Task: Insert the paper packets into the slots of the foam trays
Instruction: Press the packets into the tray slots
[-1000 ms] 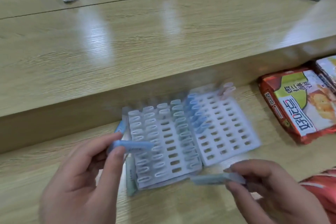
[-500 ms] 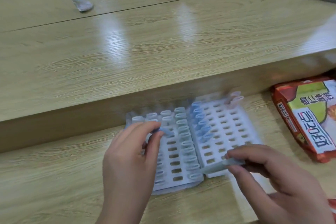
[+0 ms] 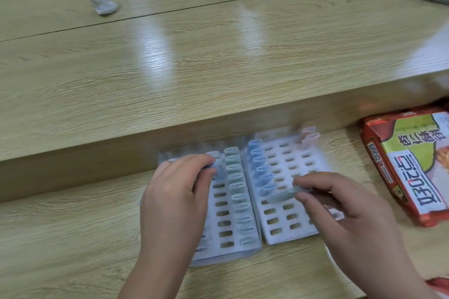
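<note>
- Reaches the left hand (image 3: 175, 192) over the far part of the left foam tray (image 3: 226, 223); a second ago it hung by the tray's near-left corner.
- Pinches a blue packet (image 3: 215, 170) between the curled thumb and forefinger of that hand, at the far end of a column of bare slots. Too blurred to tell whether the tip has entered a slot.
- Holds a pale packet (image 3: 281, 196) in the right hand (image 3: 340, 209), fingers closed round its right end and its free end pointing left. Now above the right foam tray (image 3: 289, 216), just beside the blue-filled left column; a second ago off the tray's near edge.
- Shows slots already filled: a pale column along the left tray's right edge, a blue run down the right tray's left column, and two pinkish packets at its far right corner. Leaves most slots of the right tray bare.
- Suggests both packets have passed from pick-up to placement, with the task judged well short of done.
- Calls next for turning each packet on edge and pressing straight down, gently, since paper probably buckles.
- Keeps both trays side by side on the lower wooden surface (image 3: 73, 238), with a red snack pack (image 3: 408, 165) to their right.
</note>
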`<state>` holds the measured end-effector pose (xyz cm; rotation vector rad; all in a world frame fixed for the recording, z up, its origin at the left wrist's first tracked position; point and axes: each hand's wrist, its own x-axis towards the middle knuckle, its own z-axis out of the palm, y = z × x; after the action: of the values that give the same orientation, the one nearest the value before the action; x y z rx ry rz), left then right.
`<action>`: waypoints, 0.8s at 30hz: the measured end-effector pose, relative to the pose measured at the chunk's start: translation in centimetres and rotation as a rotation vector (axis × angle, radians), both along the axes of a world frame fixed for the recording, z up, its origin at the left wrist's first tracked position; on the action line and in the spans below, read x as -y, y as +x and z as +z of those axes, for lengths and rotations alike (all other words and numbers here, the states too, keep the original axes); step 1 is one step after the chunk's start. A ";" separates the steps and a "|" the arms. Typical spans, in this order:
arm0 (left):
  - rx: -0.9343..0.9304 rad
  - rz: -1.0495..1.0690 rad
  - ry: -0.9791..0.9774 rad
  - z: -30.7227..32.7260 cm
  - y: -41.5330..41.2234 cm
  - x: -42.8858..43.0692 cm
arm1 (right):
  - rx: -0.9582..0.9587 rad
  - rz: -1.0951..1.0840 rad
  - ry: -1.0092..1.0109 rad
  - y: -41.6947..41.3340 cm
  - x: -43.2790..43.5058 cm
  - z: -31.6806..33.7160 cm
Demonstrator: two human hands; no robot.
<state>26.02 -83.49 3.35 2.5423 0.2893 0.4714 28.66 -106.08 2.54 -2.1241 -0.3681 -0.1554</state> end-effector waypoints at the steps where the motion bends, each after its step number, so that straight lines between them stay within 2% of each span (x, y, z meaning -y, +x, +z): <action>1: 0.003 -0.002 -0.008 0.1 0.0 0.0 | -0.004 0.006 -0.002 0.0 -0.1 -0.1; 8: 0.150 -0.045 -0.116 2.6 -1.3 0.5 | 0.004 -0.029 0.082 -0.2 1.5 0.3; 11: 0.201 -0.157 -0.072 3.5 -1.5 2.1 | -0.018 -0.068 0.104 -0.1 2.0 0.1; 16: 0.086 -0.232 -0.048 1.4 -1.4 4.8 | -0.010 -0.105 0.164 0.2 2.4 0.1; 21: 0.019 -0.191 -0.003 -0.2 -1.2 5.3 | -0.007 -0.114 0.115 0.0 2.9 -0.4; 24: 0.016 -0.158 -0.041 -0.6 -1.1 5.5 | -0.024 -0.131 0.168 0.1 3.3 -0.8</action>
<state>24.90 -88.94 2.77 2.4963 0.0900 0.4207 28.76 -109.34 1.78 -1.9821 -0.1946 -0.2277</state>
